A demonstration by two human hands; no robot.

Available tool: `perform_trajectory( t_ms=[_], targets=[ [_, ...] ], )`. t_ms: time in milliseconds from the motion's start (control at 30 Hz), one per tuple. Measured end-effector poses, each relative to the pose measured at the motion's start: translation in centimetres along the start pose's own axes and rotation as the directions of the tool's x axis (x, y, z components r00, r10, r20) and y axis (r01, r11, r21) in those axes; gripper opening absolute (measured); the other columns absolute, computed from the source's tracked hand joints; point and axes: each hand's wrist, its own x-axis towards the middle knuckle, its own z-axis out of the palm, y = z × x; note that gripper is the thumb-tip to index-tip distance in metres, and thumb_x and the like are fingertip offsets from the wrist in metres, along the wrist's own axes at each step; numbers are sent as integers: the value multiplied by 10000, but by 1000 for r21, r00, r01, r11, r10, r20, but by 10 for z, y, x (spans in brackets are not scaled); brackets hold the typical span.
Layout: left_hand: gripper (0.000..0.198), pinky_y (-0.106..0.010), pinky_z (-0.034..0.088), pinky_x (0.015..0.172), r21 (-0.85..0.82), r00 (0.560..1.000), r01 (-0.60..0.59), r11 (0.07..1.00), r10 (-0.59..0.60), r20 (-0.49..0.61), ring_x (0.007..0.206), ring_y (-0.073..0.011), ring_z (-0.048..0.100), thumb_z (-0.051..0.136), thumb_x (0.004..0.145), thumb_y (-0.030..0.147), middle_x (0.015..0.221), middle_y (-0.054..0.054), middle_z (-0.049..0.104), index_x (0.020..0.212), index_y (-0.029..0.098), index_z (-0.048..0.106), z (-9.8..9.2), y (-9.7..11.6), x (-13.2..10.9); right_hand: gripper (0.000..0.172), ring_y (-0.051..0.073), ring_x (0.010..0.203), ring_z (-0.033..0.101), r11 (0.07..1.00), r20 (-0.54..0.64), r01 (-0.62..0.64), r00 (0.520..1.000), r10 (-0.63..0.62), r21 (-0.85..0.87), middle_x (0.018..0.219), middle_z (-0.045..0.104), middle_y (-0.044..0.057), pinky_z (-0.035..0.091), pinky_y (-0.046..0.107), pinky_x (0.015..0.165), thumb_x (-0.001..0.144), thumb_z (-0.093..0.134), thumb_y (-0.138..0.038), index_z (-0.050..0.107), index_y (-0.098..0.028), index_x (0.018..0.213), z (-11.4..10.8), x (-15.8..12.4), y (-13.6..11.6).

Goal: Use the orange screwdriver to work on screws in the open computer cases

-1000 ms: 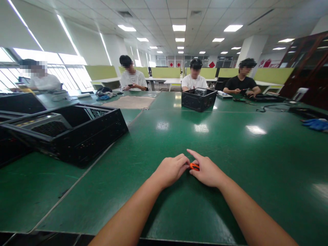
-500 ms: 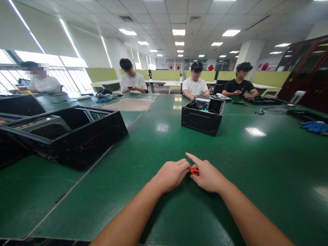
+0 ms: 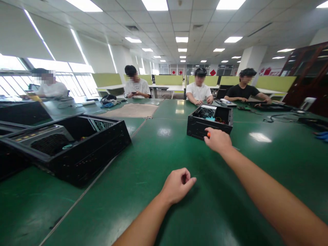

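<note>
My right hand (image 3: pixel 219 139) reaches forward over the table, closed on a small tool with an orange end (image 3: pixel 208 135). It looks like a screwdriver, mostly hidden by the fingers, with a thin shaft faintly showing beyond the hand. Just behind that hand stands an open black computer case (image 3: pixel 196 127), with a fan and coloured wires inside; whether they touch, I cannot tell. Nearer to me, my left hand (image 3: pixel 178 185) is low over the green table (image 3: pixel 143 205). Its fingers are loosely curled, the thumb stands apart, and nothing shows in it.
A larger open computer case (image 3: pixel 94 150) lies at the left, with further cases beside and behind it. A brown sheet (image 3: pixel 133 110) lies at the far left middle. Several people sit along the far side. Cables (image 3: pixel 274 118) and blue gloves (image 3: pixel 321 135) are at the right.
My hands were together in front of me and are now apart. The right one has moved forward and right with the orange tool; the left has let go and dropped slightly nearer.
</note>
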Motion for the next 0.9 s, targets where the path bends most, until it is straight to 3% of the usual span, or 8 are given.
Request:
perform_trajectory(
  t_ms=[100, 200, 300, 400, 567, 700, 800, 900],
  targets=[
    [298, -235, 375, 538, -74, 999, 28, 997, -30, -34, 561, -124, 545, 677, 870, 423, 626, 4, 653, 704, 176, 689, 2, -3, -1, 457, 355, 1254, 574, 984, -85, -92, 993, 79, -150, 1387, 586, 212, 368, 529, 1071, 960, 529, -262, 545, -140, 1399, -12, 51, 11],
    [179, -252, 446, 612, -142, 999, 8, 990, -15, -48, 629, -146, 619, 691, 868, 367, 749, -13, 752, 871, 213, 783, 2, -2, -2, 352, 318, 1150, 634, 954, -27, -155, 988, 153, -257, 1230, 668, 180, 450, 515, 1007, 955, 616, -347, 653, -122, 1223, -17, 79, 17],
    [296, -258, 483, 666, -206, 999, -22, 978, 12, -52, 657, -149, 653, 551, 967, 373, 755, -11, 757, 849, 222, 776, 1, 0, -4, 324, 253, 1014, 672, 925, 42, -179, 978, 204, -334, 1117, 697, 102, 544, 456, 888, 961, 647, -425, 678, -148, 1125, -19, 85, 20],
    [447, -259, 480, 644, -270, 991, -36, 962, -1, -132, 612, -143, 622, 420, 1022, 432, 681, -15, 693, 790, 199, 722, -2, 1, -5, 288, 252, 984, 685, 913, 63, -142, 982, 179, -383, 1123, 701, 103, 549, 427, 843, 972, 622, -379, 663, -167, 1162, -22, 69, 19],
    [408, -269, 483, 667, -388, 905, -97, 916, -81, -417, 617, -140, 571, 412, 1004, 496, 680, 5, 569, 885, 190, 654, -13, -6, -2, 242, 323, 948, 714, 902, 76, 5, 997, 31, -431, 1064, 738, 158, 514, 411, 800, 913, 606, -326, 679, -179, 1092, -38, -1, 8],
    [369, -242, 461, 590, -490, 795, -114, 864, -217, -567, 601, -124, 532, 371, 1004, 490, 734, 16, 517, 939, 189, 573, -24, -18, 10, 257, 308, 1011, 693, 883, 106, 151, 988, -115, -444, 1111, 739, 132, 443, 467, 1015, 916, 588, -346, 675, -196, 1105, -53, -91, -1],
    [351, -222, 424, 524, -538, 790, -116, 835, -251, -560, 544, -108, 502, 423, 981, 475, 695, 27, 504, 872, 178, 575, -27, -22, 15, 285, 303, 981, 698, 885, 37, 216, 975, -221, -413, 1124, 739, 111, 401, 515, 1082, 917, 555, -334, 674, -231, 1155, -61, -168, -1],
    [332, -217, 411, 521, -543, 818, -129, 830, -220, -531, 528, -107, 491, 491, 953, 459, 626, 37, 498, 818, 174, 597, -25, -15, 10, 372, 311, 891, 725, 884, -82, 360, 913, -400, -297, 1109, 759, 88, 495, 519, 973, 857, 630, -331, 664, -294, 1225, -70, -237, 12]
  ],
)
